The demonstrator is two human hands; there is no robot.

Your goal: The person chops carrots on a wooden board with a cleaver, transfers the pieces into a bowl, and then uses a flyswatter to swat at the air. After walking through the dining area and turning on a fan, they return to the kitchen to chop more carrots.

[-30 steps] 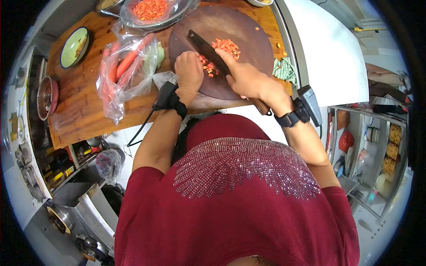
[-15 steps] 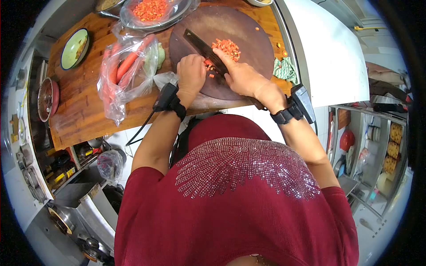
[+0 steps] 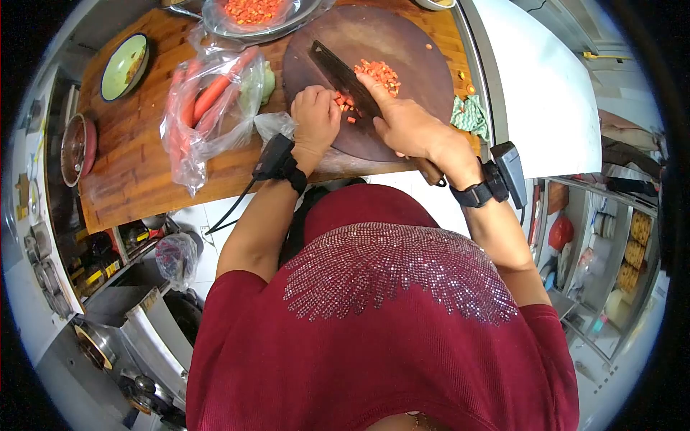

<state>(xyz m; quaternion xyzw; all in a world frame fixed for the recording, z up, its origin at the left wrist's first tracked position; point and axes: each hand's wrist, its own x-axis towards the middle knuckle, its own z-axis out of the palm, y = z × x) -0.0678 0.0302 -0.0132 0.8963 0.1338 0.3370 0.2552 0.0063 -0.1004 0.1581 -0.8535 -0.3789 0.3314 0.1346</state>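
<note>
My right hand (image 3: 424, 133) is closed around the handle of a dark kitchen knife (image 3: 336, 72), index finger stretched along the blade. The blade slants across a round brown chopping board (image 3: 352, 32). Cut carrot pieces (image 3: 346, 103) lie between the blade and my left hand (image 3: 316, 118), whose curled fingers press against them. Whatever sits under those fingers is mostly hidden. Beyond the blade is a small heap of diced carrot (image 3: 381, 75) on the board.
A clear plastic bag (image 3: 208, 136) of whole carrots (image 3: 213, 99) lies left of the board. Behind it, a metal dish (image 3: 298, 23) holds more diced carrot. A green-rimmed bowl (image 3: 123, 68), a reddish bowl (image 3: 88, 152) and a green checked cloth (image 3: 469, 116) are also on the wooden table (image 3: 136, 151).
The view has shifted slightly. My right hand and the knife have moved a little to the right, with more of the handle end showing. My left hand stays by the carrot pieces.
</note>
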